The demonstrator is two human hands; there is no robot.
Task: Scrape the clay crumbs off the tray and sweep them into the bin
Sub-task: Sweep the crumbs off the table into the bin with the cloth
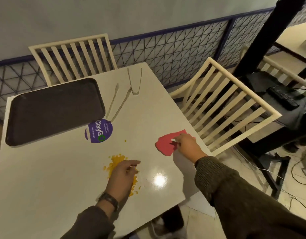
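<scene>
The left hand (pixel 122 176) is held palm-down with fingers loosely curled; the right hand (pixel 187 145) is extended forward, fingertips pinched together.

Table (pixel 62 178) glossy, smooth; tray (pixel 52 109) matt dark plastic; crumbs (pixel 117 160) grainy; sleeve (pixel 226 187) ribbed knit.

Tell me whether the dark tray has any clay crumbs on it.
Looks bare: the dark tray shows no crumbs. The yellow crumbs lie on the table by the left hand.
</scene>
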